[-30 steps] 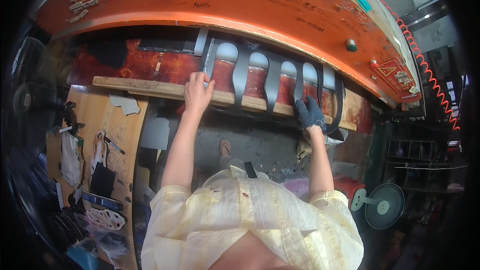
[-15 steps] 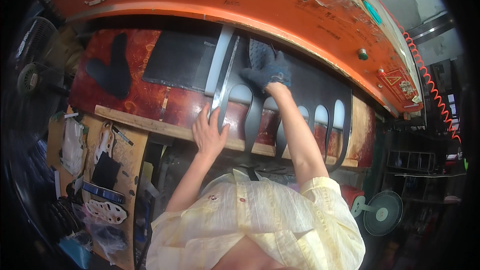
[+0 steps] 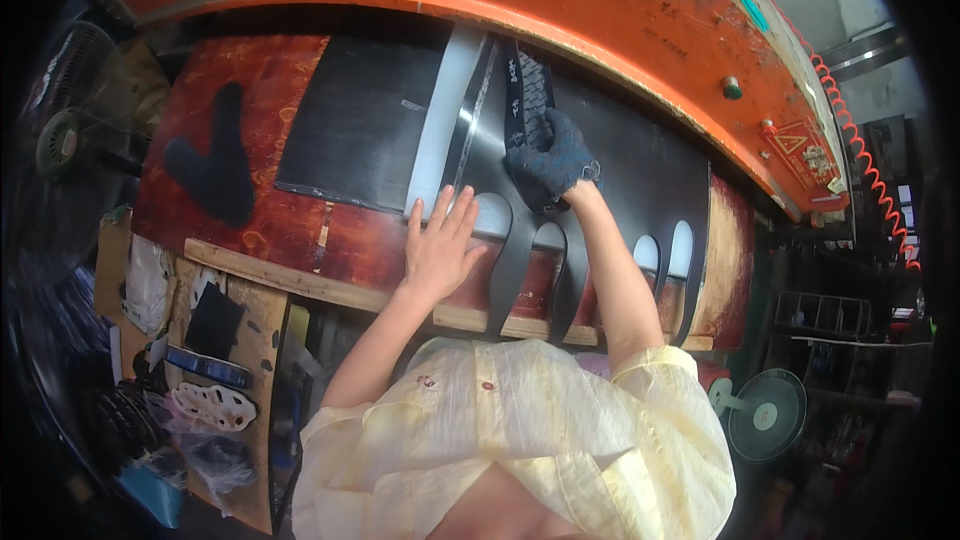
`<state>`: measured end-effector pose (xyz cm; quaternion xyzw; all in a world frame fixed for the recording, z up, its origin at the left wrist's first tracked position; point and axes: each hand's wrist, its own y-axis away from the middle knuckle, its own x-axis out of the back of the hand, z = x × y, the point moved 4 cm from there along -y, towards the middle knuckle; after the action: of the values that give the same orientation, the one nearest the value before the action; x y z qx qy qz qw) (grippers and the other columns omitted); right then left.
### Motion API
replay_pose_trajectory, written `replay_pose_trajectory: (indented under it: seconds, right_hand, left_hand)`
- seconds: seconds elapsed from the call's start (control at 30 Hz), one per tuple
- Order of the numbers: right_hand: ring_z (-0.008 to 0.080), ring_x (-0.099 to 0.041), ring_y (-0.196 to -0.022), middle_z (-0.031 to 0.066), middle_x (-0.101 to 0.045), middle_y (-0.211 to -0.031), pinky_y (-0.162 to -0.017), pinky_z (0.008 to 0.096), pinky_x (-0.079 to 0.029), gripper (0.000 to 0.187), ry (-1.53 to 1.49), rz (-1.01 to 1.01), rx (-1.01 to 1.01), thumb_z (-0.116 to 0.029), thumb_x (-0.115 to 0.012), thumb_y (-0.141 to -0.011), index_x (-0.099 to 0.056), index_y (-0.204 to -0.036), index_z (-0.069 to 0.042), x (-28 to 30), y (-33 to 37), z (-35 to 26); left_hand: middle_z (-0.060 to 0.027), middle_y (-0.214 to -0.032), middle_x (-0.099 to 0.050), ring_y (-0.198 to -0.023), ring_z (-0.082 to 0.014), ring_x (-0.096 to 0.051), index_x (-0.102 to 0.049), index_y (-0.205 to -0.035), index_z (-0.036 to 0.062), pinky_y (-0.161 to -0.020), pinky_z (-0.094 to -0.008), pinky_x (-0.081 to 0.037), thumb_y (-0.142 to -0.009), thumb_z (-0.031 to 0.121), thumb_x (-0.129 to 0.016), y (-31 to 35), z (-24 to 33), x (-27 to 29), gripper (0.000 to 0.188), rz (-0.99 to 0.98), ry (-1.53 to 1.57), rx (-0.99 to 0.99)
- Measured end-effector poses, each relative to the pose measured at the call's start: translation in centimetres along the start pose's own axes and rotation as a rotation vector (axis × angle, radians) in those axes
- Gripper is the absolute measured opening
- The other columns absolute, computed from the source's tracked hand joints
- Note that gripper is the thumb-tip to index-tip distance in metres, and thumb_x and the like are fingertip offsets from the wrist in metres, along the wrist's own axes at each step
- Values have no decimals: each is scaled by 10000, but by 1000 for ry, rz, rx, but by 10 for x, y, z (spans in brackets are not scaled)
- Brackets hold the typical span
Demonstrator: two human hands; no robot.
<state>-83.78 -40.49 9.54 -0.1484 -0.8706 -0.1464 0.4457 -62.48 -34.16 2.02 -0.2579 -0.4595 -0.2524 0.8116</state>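
My left hand (image 3: pixel 440 252), bare, lies flat with its fingers spread on the near edge of a black sheet (image 3: pixel 640 145), beside a pale strip (image 3: pixel 437 140). The sheet has rounded cut-outs along its near side, leaving curved tongues (image 3: pixel 513 275) that hang over the table edge. My right hand (image 3: pixel 555 162), in a dark knitted glove, grips a long black sole-shaped piece (image 3: pixel 537 90) with a tread-like pattern. Its dark side band bears white marks, and it is tilted over the sheet. The glove hides its near part.
An orange machine beam (image 3: pixel 560 0) spans the far side. Another black sheet (image 3: pixel 365 120) and a loose dark glove (image 3: pixel 215 165) lie on the reddish table (image 3: pixel 285 75). To the left stands a cluttered wooden side table (image 3: pixel 255 390); a fan (image 3: pixel 768 415) stands right.
My left hand has shifted right and away from me. My right hand has moved slightly nearer and right, and the patterned piece is now tilted, showing its marked side.
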Motion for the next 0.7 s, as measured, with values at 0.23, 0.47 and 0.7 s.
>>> replay_pose_trajectory:
  seconds: [0.23, 0.47, 0.7]
  right_hand:
    - [309, -614, -1072, 207, -632, -1166, -922, 371, -494, 928, -159, 2, 23, -411, -836, -555, -515, -1304, 34, -1, -5, 20]
    - [221, -626, -1039, 145, -659, -1149, -893, 333, -505, 718, -503, -114, -68, -258, -814, -643, -571, -1270, -8, 52, -15, 39]
    - [237, -615, -1048, 147, -645, -1172, -919, 356, -494, 677, -311, 10, -38, -266, -810, -626, -612, -1234, -44, 75, 23, 63]
  left_hand:
    - [-42, -1514, -371, -1411, -250, -308, -487, -1379, 93, -1126, -528, -205, -834, 287, -653, 7, -5, -1, 602, 56, 20, -17]
    - [-46, -1485, -405, -1398, -254, -327, -509, -1354, 98, -1116, -530, -215, -856, 226, -616, 26, -10, 3, 525, 50, -39, 41]
    - [-53, -1479, -410, -1396, -267, -326, -497, -1364, 103, -1107, -546, -218, -844, 252, -638, 29, -9, 6, 559, 35, 1, 90]
